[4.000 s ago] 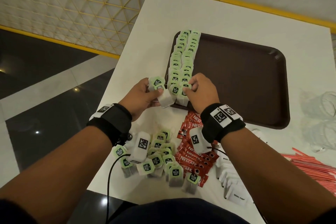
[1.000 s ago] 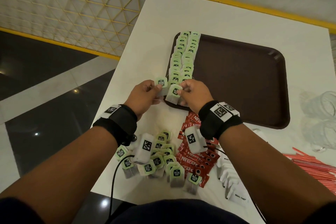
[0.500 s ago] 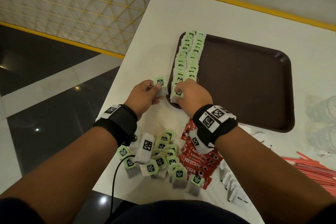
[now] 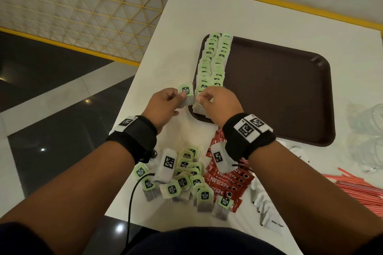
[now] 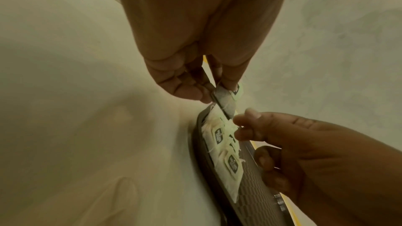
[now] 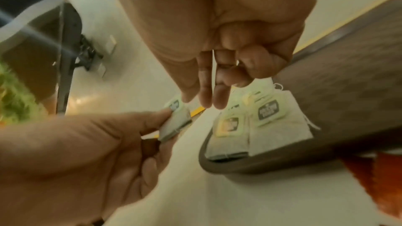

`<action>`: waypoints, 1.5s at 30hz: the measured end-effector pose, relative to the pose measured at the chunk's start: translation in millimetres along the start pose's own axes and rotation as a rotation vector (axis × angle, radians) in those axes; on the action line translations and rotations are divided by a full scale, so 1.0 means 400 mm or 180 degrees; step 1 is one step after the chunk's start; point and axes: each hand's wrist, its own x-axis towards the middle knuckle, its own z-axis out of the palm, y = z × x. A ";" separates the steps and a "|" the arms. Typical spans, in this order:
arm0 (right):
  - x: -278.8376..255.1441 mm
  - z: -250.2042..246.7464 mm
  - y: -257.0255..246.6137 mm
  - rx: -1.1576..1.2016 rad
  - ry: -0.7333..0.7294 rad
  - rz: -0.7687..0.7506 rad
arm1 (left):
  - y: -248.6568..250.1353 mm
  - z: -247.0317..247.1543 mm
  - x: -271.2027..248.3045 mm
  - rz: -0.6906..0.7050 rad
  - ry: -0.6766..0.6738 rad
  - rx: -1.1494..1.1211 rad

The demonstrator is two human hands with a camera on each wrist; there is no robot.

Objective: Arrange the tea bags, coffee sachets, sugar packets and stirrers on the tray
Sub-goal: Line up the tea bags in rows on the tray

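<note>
1. Step in hand: laying tea bags in rows on the tray [image 4: 279, 93]. Two overlapping rows [image 4: 213, 62] run along its left edge, from far-left corner to near-left corner.
2. Left hand [image 4: 163, 105]: thumb and fingers pinch one tea bag [image 4: 186, 95] with a green tag, held just off the tray's left edge, above the table [image 4: 207, 16].
3. Right hand [image 4: 217, 103]: fingers loosely extended over the nearest bags of the rows, at the near-left corner; nothing gripped. Whether the fingertips touch the bags cannot be told.
4. Next move, as judged: both rows reach the near rim, so the held bag likely calls for a third row started beside them.
5. Counts: tray, one. Tea bags on tray: two rows, too overlapped to count. Loose tea bags [image 4: 182, 184] at the table's near edge: about fifteen, partly hidden by a wrist.
6. Coffee sachets [image 4: 223, 182]: red heap, number unclear. Sugar packets [image 4: 267, 211]: white heap, number unclear. Stirrers [image 4: 360, 188]: red bundle at the right edge, uncounted. None on the tray.
</note>
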 end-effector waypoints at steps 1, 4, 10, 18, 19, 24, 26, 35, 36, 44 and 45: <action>-0.003 -0.009 -0.002 0.0195 0.0027 0.0024 | 0.006 0.004 0.001 0.0026 -0.0026 0.0007; -0.003 -0.025 -0.004 0.0711 -0.0065 0.0112 | 0.027 0.021 0.005 0.0108 -0.0096 -0.0004; 0.013 -0.049 0.017 0.1505 0.0028 0.0364 | 0.070 0.057 0.033 0.0233 -0.0224 -0.0197; 0.153 -0.158 0.104 0.1898 0.0611 0.0994 | 0.101 0.060 0.120 0.0185 0.0060 0.0504; 0.178 -0.162 0.123 0.1962 0.0685 0.1136 | 0.102 0.057 0.131 0.0197 0.0118 0.0666; 0.283 -0.176 0.194 0.1879 0.0905 0.1542 | 0.092 0.048 0.179 0.0038 0.0120 0.1242; 0.320 -0.177 0.207 0.1806 0.0925 0.1629 | 0.081 0.049 0.189 -0.0044 0.0066 0.1344; 0.417 -0.179 0.228 0.1419 0.0751 0.1919 | 0.056 0.050 0.204 -0.0091 -0.0067 0.1262; 0.422 -0.178 0.233 0.1331 0.0723 0.1885 | 0.057 0.050 0.204 -0.0098 -0.0088 0.1262; 0.409 -0.191 0.253 0.1042 0.0550 0.1602 | 0.073 0.044 0.193 -0.0078 -0.0143 0.1399; 0.396 -0.193 0.248 0.0980 0.0591 0.1586 | 0.078 0.040 0.186 -0.0065 -0.0123 0.1432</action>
